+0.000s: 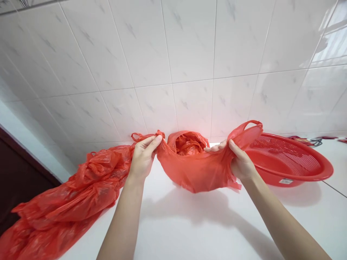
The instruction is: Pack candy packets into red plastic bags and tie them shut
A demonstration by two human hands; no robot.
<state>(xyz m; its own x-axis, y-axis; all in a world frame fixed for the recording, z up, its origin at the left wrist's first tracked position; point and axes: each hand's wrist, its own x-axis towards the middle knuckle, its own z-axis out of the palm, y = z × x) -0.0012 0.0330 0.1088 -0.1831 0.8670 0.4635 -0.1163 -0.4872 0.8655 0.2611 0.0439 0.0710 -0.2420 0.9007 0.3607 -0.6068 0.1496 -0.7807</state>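
Stretched between my two hands is a thin red plastic bag point(195, 173), held up above the white tabletop point(173, 231) and sagging in the middle. My left hand point(145, 155) pinches one end of it between thumb and fingers. At the other end, my right hand point(241, 160) grips the bag with the thumb in front; its fingers are partly hidden behind the plastic. A handle loop of the bag stands up above the right hand. Just behind the held bag, another red bag point(189, 139) lies bunched, with crumpled red plastic inside its opening.
A heap of crumpled red plastic bags point(89, 187) spreads along the left side. On the right stands a red perforated plastic basket point(298, 159) with a small label. Small dark and red items point(311, 141) lie behind it. A tiled wall point(189, 54) bounds the back.
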